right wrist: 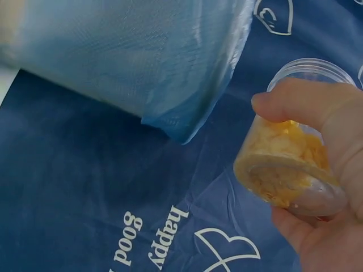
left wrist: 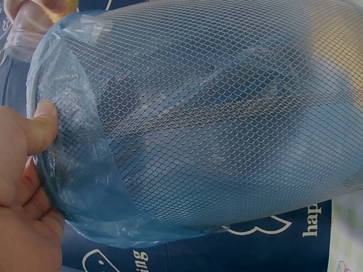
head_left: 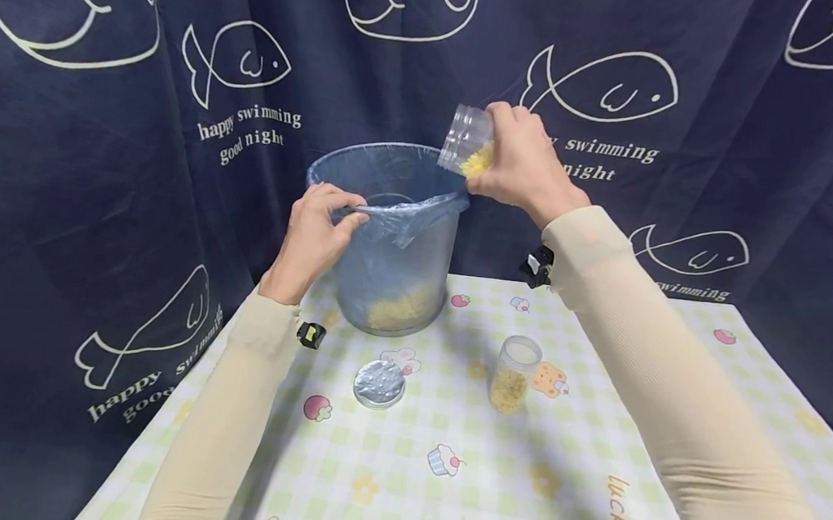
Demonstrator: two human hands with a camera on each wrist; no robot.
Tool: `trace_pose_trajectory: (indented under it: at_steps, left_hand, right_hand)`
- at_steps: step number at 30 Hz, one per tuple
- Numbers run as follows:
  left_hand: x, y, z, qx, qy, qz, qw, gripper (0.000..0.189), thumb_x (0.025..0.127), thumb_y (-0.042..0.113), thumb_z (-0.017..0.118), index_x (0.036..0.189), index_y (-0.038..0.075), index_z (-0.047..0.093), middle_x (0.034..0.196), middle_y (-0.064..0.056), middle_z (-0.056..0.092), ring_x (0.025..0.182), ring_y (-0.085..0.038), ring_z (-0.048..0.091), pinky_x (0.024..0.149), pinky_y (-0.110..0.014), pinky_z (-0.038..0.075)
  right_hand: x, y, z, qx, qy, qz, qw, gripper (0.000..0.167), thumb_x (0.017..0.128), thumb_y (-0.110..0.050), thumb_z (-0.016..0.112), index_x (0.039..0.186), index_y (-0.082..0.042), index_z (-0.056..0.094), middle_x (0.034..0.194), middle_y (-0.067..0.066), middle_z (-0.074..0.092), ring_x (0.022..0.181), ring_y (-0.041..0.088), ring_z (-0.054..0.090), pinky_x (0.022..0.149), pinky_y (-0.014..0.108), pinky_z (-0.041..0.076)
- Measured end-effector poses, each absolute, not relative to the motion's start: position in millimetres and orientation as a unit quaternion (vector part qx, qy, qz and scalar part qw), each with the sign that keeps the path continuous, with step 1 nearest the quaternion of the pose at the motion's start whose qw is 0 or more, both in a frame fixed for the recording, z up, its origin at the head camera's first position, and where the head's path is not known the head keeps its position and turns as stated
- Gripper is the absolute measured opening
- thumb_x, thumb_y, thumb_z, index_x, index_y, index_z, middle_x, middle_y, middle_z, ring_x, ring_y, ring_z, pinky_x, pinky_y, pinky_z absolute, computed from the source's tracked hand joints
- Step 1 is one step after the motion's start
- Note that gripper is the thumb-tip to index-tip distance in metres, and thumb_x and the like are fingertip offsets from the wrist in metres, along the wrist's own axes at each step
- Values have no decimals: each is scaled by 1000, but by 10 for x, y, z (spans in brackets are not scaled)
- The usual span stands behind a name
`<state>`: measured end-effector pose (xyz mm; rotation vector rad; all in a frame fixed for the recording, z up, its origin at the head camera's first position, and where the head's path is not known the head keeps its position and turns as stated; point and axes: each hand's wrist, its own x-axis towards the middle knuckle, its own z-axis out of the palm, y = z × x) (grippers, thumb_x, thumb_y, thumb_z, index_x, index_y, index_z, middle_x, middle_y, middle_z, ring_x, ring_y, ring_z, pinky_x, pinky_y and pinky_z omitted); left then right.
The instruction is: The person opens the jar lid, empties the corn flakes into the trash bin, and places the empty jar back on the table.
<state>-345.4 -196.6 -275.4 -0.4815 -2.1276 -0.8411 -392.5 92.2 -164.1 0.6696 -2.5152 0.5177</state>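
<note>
A mesh trash can (head_left: 428, 249) lined with a blue plastic bag (left wrist: 85, 164) stands at the table's far side, with a pale yellow heap (head_left: 400, 309) showing through its lower wall. My left hand (head_left: 317, 229) pinches the near left rim and the folded bag edge between thumb and fingers. Above the right part of the rim, my right hand (head_left: 524, 157) grips a clear plastic jar (right wrist: 283, 170). The jar is tilted, its mouth toward the can's opening. Yellow pieces (head_left: 477, 161) lie inside it along its lower side. In the right wrist view, thumb and fingers wrap the jar.
A second clear jar (head_left: 514, 374), partly filled with small pale yellow pieces, stands upright on the checked tablecloth (head_left: 468, 508). Left of it lies a round silver lid (head_left: 379, 384). A dark blue curtain (head_left: 403, 83) with fish drawings hangs right behind the can.
</note>
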Motion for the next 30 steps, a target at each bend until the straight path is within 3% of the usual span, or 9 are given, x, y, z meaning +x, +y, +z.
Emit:
trace_pose_trajectory:
  at_steps: [6, 8, 15, 22, 30]
  left_hand:
    - [-3469, -1940, -2751, -200, -825, -343, 402, 14, 83, 4, 85, 97, 5, 82, 92, -11, 72, 97, -31, 63, 114, -39, 41]
    - [-3460, -1938, -2749, -200, -824, -343, 404, 14, 83, 4, 85, 97, 5, 82, 92, -11, 72, 96, -31, 62, 113, -39, 41]
    - [-3455, -1956, -2725, -196, -825, -340, 408, 14, 82, 5, 85, 97, 5, 82, 91, -11, 72, 96, -30, 62, 95, -42, 48]
    - [-3505, -1957, -2700, -201, -825, -339, 405, 15, 83, 5, 84, 98, 5, 82, 92, -11, 72, 98, -31, 63, 116, -44, 39]
    - [-3500, -1978, -2732, -190, -834, -337, 394, 15, 84, 6, 84, 99, 5, 82, 93, -12, 72, 100, -32, 64, 122, -40, 33]
  right_hand:
    - [-3943, 918, -1657, 254, -921, 160, 249, 92, 70, -15, 86, 149, -2, 41, 135, 25, 51, 126, 43, 43, 105, 55, 40]
    - [-3956, 912, -1661, 264, -918, 154, 255, 92, 69, -12, 86, 149, -1, 41, 135, 25, 50, 128, 43, 42, 108, 54, 39]
    - [-3974, 870, -1630, 285, -909, 128, 276, 91, 69, -6, 85, 149, -2, 42, 136, 25, 50, 125, 43, 43, 106, 55, 41]
    - [-3960, 857, -1599, 278, -911, 93, 291, 88, 70, -2, 81, 149, -3, 41, 139, 24, 48, 129, 43, 42, 101, 60, 48]
    - [-3994, 805, -1611, 282, -907, 81, 303, 86, 72, 0, 80, 149, -2, 40, 140, 24, 46, 132, 42, 40, 106, 56, 48]
